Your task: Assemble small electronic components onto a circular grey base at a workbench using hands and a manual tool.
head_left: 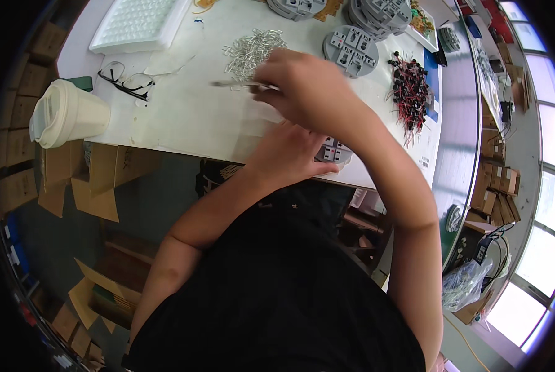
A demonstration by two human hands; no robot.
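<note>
My left hand [287,155] is at the table's front edge, its fingers closed round a grey round plastic base [334,152] with small square slots. Much of that base is hidden under my hands. Above it, my right hand [302,77] pinches a slim metal tool [231,84] that points left and is smeared by motion. Just beyond the tool lies a heap of small shiny metal pieces [253,51]. Another grey round base [352,51] with slots rests on the table to the right of my right hand.
More grey bases [380,15] are stacked at the back. Red and black wired parts [408,90] lie in a pile at right. Eyeglasses [128,82], a cream lidded cup [73,115] and a white dimpled tray [138,28] are at left. Cardboard boxes [97,177] stand below.
</note>
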